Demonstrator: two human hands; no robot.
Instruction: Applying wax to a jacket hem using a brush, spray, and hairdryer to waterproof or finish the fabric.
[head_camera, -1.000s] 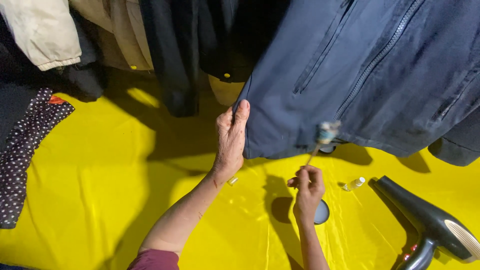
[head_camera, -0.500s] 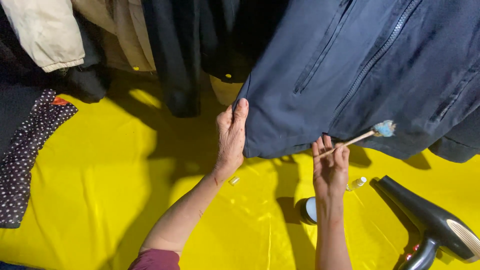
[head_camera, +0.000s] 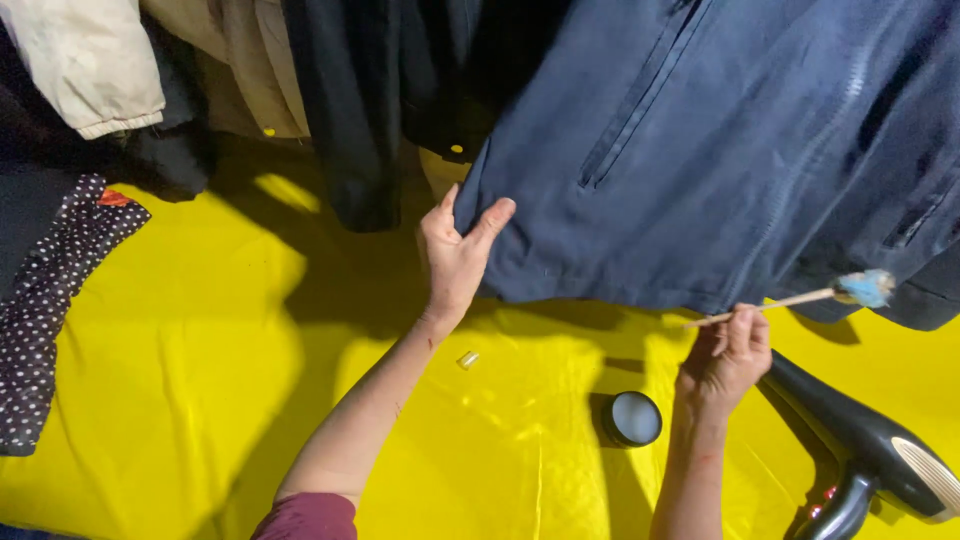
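My left hand (head_camera: 457, 252) grips the lower left corner of a hanging dark blue jacket (head_camera: 720, 150) and holds the cloth taut. My right hand (head_camera: 727, 352) pinches a thin wooden stick (head_camera: 765, 305) whose far end carries a pale blue blob (head_camera: 866, 288). That tip rests against the jacket's lower hem at the right. Below my right wrist, a small round tin (head_camera: 632, 418) with a pale filling sits open on the yellow sheet (head_camera: 200, 380).
A black hair dryer (head_camera: 870, 450) lies at the lower right. A dark polka-dot cloth (head_camera: 50, 290) lies at the left. More garments, beige (head_camera: 90, 60) and black (head_camera: 360, 100), hang along the top. A tiny clear piece (head_camera: 467, 359) lies near my left wrist.
My right hand has risen from over the tin and swung the stick rightward, so its blue tip now sits at the jacket's right hem. My left hand has stayed on the corner.
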